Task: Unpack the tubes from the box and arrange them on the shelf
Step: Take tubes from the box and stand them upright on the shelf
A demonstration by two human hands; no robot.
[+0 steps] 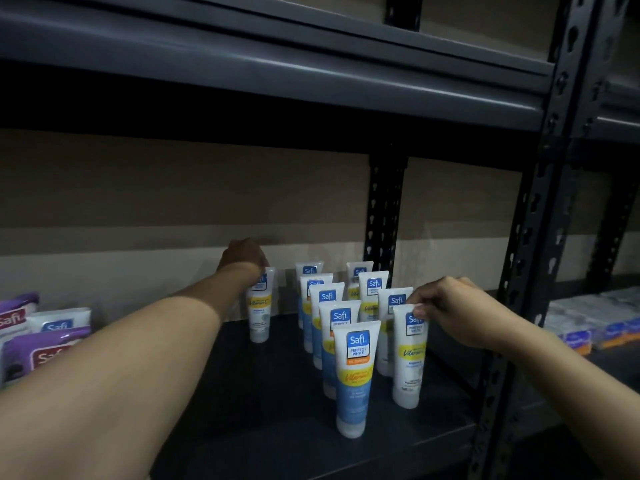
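Several white and blue tubes stand cap-down in two rows on the dark shelf (270, 382). The nearest blue tube (354, 375) heads the left row. My right hand (450, 311) pinches the top edge of a white tube (408, 362) at the front of the right row. My left hand (244, 258) reaches far back and grips the top of a lone white tube (260, 308) standing left of the rows. The box is not in view.
Purple and white packs (41, 341) lie at the shelf's left end. A dark perforated upright (533, 237) stands just right of my right hand, with stacked packets (595, 327) on the neighbouring shelf beyond it. Another shelf board (277, 71) runs overhead.
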